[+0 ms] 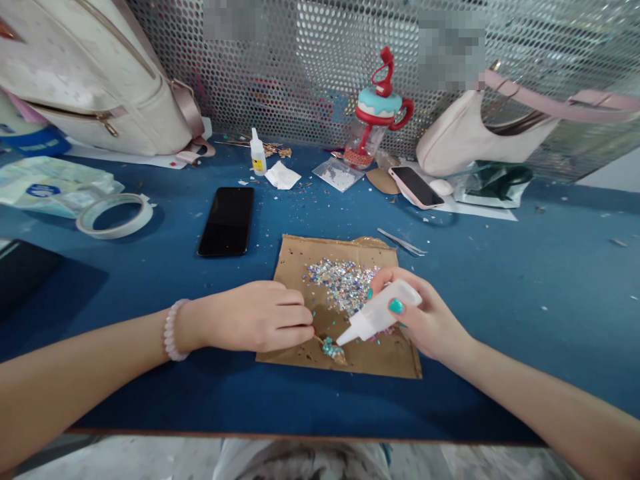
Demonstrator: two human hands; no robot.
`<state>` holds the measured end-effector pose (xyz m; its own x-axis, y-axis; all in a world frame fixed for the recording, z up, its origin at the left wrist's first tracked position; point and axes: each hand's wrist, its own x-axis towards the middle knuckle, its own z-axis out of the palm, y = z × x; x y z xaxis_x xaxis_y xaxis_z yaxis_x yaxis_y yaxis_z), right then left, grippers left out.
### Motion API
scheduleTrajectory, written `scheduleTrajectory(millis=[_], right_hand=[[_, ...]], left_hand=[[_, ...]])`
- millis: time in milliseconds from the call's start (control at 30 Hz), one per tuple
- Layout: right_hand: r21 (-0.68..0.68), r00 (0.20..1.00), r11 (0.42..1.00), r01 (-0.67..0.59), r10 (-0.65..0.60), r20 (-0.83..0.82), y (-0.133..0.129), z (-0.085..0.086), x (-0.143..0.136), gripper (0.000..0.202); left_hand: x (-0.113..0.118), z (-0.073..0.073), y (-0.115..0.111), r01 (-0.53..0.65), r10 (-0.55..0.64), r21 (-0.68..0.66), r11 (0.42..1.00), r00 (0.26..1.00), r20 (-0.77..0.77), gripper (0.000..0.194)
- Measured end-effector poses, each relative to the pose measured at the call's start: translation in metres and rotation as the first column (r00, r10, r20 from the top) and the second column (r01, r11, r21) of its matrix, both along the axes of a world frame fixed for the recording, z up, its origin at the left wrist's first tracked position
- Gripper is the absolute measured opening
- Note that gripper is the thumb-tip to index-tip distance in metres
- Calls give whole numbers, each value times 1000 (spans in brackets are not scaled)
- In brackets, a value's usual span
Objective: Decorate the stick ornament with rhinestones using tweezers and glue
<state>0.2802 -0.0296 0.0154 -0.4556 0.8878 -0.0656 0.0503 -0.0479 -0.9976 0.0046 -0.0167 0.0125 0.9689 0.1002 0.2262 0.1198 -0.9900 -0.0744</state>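
My left hand (pixel 265 317) is closed at the left part of a brown cardboard sheet (pixel 295 257), its fingertips pinching the thin stem of a small piece covered in turquoise beads (pixel 331 347). In my right hand (pixel 425 313) is a white squeeze bottle (pixel 383 310), tilted down to the left, its nozzle tip at or just above the beaded piece; whether they touch cannot be told. A spread of small shiny gems (pixel 343 280) lies on the cardboard behind the bottle.
Behind the cardboard are a black phone (pixel 227 221), a small glue bottle (pixel 257 155), tweezers (pixel 401 242), a red-handled cup (pixel 373 110) and a pink-edged phone (pixel 416 187). A tape roll (pixel 115 215) lies left. A backpack (pixel 115 80) and a handbag (pixel 480 137) stand along the perforated panel.
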Motion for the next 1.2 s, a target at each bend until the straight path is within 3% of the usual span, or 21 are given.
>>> scheduleTrajectory(millis=[333, 733, 1200], right_hand=[[-17, 993, 1000, -21, 23, 115, -3, 13, -6, 29], [16, 996, 999, -32, 31, 82, -3, 7, -6, 13], [92, 993, 996, 8, -19, 121, -7, 7, -6, 10]], left_hand=[[0, 0, 0, 1, -1, -9, 1000, 1000, 12, 21], [1, -1, 0, -9, 9, -3, 1000, 1000, -1, 23], [1, -1, 0, 1, -1, -21, 1000, 1000, 7, 23]])
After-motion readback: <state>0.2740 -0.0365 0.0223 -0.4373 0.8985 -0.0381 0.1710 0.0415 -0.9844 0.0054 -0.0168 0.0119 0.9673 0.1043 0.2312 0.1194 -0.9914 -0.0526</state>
